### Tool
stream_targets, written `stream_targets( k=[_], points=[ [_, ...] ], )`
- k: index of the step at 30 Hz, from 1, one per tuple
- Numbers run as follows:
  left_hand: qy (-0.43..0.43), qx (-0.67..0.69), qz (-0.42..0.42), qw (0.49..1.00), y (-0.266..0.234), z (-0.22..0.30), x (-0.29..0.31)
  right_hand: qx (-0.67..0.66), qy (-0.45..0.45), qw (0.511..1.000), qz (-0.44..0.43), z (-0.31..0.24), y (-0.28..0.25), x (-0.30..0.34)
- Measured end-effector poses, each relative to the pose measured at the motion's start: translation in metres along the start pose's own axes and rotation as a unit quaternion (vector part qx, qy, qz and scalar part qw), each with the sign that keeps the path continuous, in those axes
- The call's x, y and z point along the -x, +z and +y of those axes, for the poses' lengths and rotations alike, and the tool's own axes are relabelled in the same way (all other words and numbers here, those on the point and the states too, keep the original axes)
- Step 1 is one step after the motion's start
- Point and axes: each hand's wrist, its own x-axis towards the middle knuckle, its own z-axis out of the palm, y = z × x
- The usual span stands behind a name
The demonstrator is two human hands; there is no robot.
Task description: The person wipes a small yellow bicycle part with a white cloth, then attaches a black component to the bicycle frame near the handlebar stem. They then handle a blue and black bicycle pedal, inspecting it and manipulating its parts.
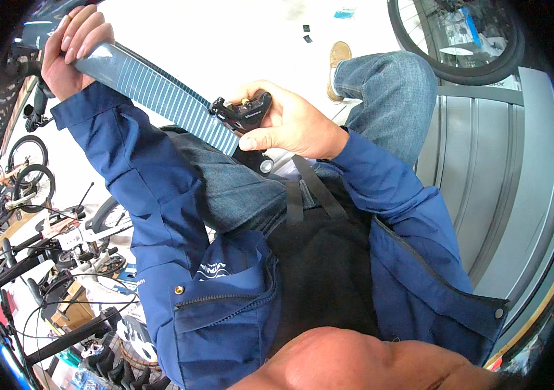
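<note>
A grey-blue bicycle tube with pale stripes (166,91) slants from the upper left down toward my lap. Around its upper end my left hand (75,49) is closed, fingers wrapped over the top. In my right hand (293,123) is a black disc brake caliper (248,112), pinched between thumb and fingers. It lies against the striped tube near its lower end, and my thumb touches the tube there. Just below my thumb a black end piece with a round silver fitting (266,167) shows. The caliper's far side is hidden by my fingers.
Several bicycles (30,169) stand along the left, with handlebars and cables (62,299) at the lower left. A bicycle wheel (459,71) is at the upper right, above a grey ribbed panel (478,169). Two small black pieces (307,32) lie on the white floor (212,32).
</note>
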Motion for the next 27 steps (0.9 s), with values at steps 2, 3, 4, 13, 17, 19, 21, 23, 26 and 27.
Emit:
stream_targets(
  k=[2,3,4,13,17,19,21,23,26,27],
  points=[
    [-0.005,0.01,-0.029,1.0,-0.007,0.003,0.004,-0.022,-0.001,1.0,-0.005,-0.001,0.002,0.0],
    [-0.015,0.027,-0.032,0.999,-0.01,0.005,0.005,-0.024,-0.008,1.0,-0.003,0.0,0.003,-0.001],
    [-0.002,0.03,-0.029,0.999,-0.012,0.006,0.007,-0.025,-0.014,1.0,-0.002,0.0,0.004,-0.002],
    [0.005,0.014,0.013,1.0,-0.007,0.006,0.01,-0.021,0.013,1.0,-0.017,0.004,0.003,-0.004],
    [0.033,-0.014,0.03,0.999,-0.002,-0.001,0.013,0.032,-0.007,0.999,-0.027,-0.001,-0.003,-0.004],
    [0.058,-0.024,0.079,0.995,-0.001,-0.003,0.016,0.013,0.032,0.999,-0.018,-0.001,-0.005,-0.007],
    [0.057,-0.027,0.105,0.992,0.0,-0.003,0.018,0.003,0.045,0.999,-0.025,-0.001,-0.006,-0.009],
    [0.056,-0.023,0.106,0.993,-0.001,-0.002,0.019,-0.006,0.028,0.999,-0.034,0.0,-0.006,-0.01],
    [0.05,-0.03,0.097,0.994,-0.004,-0.001,0.019,-0.004,0.023,0.999,-0.034,0.004,-0.006,-0.01],
    [0.052,-0.026,0.097,0.994,-0.004,0.0,0.02,-0.007,0.025,0.999,-0.032,0.005,-0.005,-0.011]
  ],
)
